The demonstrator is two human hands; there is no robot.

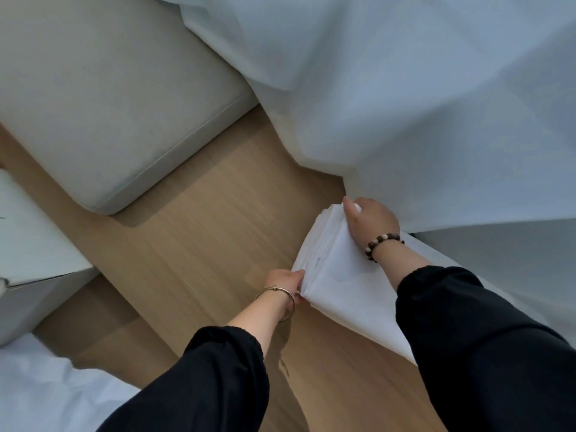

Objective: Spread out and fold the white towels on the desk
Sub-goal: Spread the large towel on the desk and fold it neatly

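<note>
Towels (330, 263), white and folded in a stack, are at centre right, at the edge of a wood surface (202, 229). The left hand (285, 283) pinches the layered near corner. The right hand (372, 221) curls over the far end. A beige cushion (109, 98) lies upper left and pale cloth (405, 88) hangs upper right. The towels look soft, light and floppy, with layers likely to slide. Gripping both ends, with support under the middle, seems the safest hold.
</note>
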